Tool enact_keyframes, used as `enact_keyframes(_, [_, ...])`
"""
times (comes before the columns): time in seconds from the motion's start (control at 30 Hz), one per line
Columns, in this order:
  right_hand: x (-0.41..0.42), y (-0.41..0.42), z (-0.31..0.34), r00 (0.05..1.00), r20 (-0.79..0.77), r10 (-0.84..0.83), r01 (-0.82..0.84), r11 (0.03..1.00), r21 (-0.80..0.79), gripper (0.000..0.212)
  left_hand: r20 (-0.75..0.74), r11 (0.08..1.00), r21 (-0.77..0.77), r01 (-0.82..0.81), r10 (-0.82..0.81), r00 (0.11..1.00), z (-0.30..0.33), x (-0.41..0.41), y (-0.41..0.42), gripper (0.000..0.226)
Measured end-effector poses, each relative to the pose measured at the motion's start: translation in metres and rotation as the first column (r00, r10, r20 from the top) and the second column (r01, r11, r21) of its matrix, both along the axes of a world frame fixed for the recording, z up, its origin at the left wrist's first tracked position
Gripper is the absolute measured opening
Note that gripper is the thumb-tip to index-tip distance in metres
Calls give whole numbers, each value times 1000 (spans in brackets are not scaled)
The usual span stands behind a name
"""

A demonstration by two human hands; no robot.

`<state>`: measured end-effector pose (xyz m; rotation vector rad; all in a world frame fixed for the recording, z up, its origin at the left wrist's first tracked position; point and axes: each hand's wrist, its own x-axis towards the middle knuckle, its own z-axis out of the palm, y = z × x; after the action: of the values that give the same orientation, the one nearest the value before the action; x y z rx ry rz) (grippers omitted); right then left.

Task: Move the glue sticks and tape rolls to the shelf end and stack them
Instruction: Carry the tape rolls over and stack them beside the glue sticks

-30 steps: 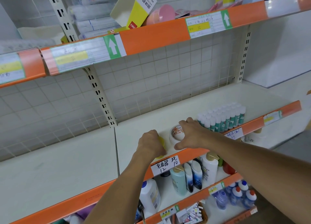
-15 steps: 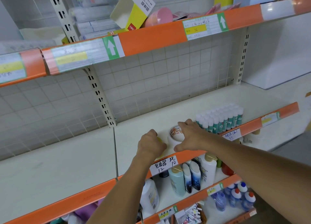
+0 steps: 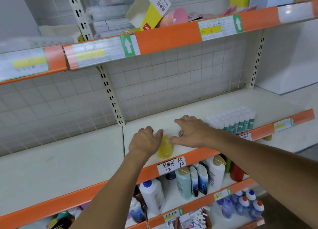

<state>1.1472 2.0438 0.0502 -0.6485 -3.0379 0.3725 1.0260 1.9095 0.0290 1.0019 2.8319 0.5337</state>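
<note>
A yellow tape roll (image 3: 165, 148) lies near the front edge of the middle shelf (image 3: 96, 161). My left hand (image 3: 146, 142) grips its left side with curled fingers. My right hand (image 3: 192, 134) lies spread, palm down, over a white tape roll (image 3: 181, 133). Only a sliver of that roll shows between thumb and forefinger, and the thumb reaches toward the yellow roll. A block of several white-capped glue sticks (image 3: 235, 122) stands upright just right of my right hand.
An orange price rail (image 3: 194, 155) with a handwritten label runs along the shelf front. The upper shelf (image 3: 168, 36) holds boxes and a pink cup. Bottles (image 3: 199, 180) fill the shelves below. The shelf's right end meets a white wall (image 3: 292, 60).
My right hand has slid left and spread over the white roll, hiding most of it. The yellow roll now shows more beside my left hand. The view has tilted slightly.
</note>
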Motion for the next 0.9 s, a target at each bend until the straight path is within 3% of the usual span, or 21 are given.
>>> enact_keyframes(0.13, [-18,-17,8,998,-7,64,-64,998,-4,72,-88,991,-122,-58,47,995,4,-11,-31,63])
enact_keyframes(0.3, [-44,-52,14,983,-18,181,-181,983,28,72,-125,965,-219,-143,117,985,4,-28,-79,64])
enact_keyframes(0.9, [-178,-228,-10,834,107,541,-548,835,54,64,-171,890,-269,-369,333,927,-3,-105,-271,57])
